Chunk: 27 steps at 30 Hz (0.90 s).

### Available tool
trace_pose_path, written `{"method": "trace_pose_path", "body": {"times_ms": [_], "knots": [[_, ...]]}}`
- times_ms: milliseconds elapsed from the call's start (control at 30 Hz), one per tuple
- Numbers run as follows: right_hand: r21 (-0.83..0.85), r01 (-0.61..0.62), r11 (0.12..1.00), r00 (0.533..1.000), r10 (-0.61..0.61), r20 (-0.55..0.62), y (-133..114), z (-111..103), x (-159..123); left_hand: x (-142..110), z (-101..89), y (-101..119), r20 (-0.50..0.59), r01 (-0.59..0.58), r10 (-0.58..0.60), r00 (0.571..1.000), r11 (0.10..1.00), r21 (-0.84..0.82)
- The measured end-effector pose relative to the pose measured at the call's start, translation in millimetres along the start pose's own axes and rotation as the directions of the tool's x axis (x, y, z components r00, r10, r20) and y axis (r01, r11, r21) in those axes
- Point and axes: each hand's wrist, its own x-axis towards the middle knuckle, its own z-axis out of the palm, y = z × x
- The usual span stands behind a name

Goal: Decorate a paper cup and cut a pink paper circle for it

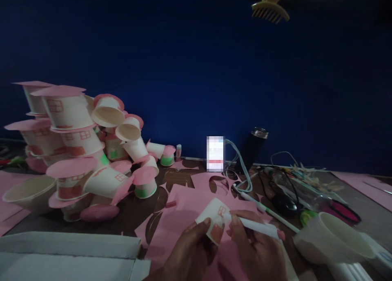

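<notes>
My left hand (194,246) is closed around a small white paper cup (211,211), tilted on its side above pink paper. A red window outline and a filled red patch like a door are drawn on the cup. In my right hand (252,246) is a white marker (259,227) with a reddish end, its tip side at the cup beside the drawn window. Whether the tip touches the cup I cannot tell. Cut pink paper (180,207) with round holes lies under both hands. Beside it is a small red marker cap-like piece (171,204).
Left, paper cups (72,113) with pink paper discs are stacked high. A white box (70,246) lies front left. A large paper cup (332,238), a computer mouse (284,204) and cables are at right. A dark bottle (252,150) and a glowing screen (215,153) stand by the blue wall.
</notes>
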Motion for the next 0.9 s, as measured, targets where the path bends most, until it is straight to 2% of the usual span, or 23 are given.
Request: {"method": "trace_pose_path", "body": {"times_ms": [167, 433, 600, 700, 767, 800, 900], "knots": [[-0.019, 0.013, 1.0, 1.0, -0.013, -0.003, 0, 0, 0, 1, -1.6, 0, 0.028, -0.003, 0.003, 1.0, 1.0, -0.003], [-0.033, 0.0, 0.999, 1.0, 0.001, 0.017, -1, 0, -1, 1, -2.2, -1, -0.003, 0.008, -0.008, 1.0, 1.0, -0.009], [0.176, -0.085, 0.981, 0.99, 0.104, -0.098, -3, -1, -3, 1, 2.6, 2, -0.049, 0.021, -0.022, 0.999, 0.999, -0.032], [0.228, -0.158, 0.961, 0.969, 0.196, -0.151, 4, -3, 2, 3, 1.9, 2, -0.061, 0.057, -0.06, 0.996, 0.997, -0.045], [0.342, -0.221, 0.913, 0.954, 0.275, -0.118, 11, -2, 7, 5, 0.3, 3, -0.084, 0.064, -0.069, 0.994, 0.996, -0.065], [0.423, -0.249, 0.871, 0.926, 0.342, -0.159, 14, -1, 10, 6, -0.4, 3, -0.101, 0.063, -0.071, 0.992, 0.995, -0.079], [0.61, -0.455, 0.648, 0.862, 0.494, 0.117, 17, 4, 14, 5, -0.8, 5, -0.084, 0.1, -0.11, 0.99, 0.988, -0.116]]}}
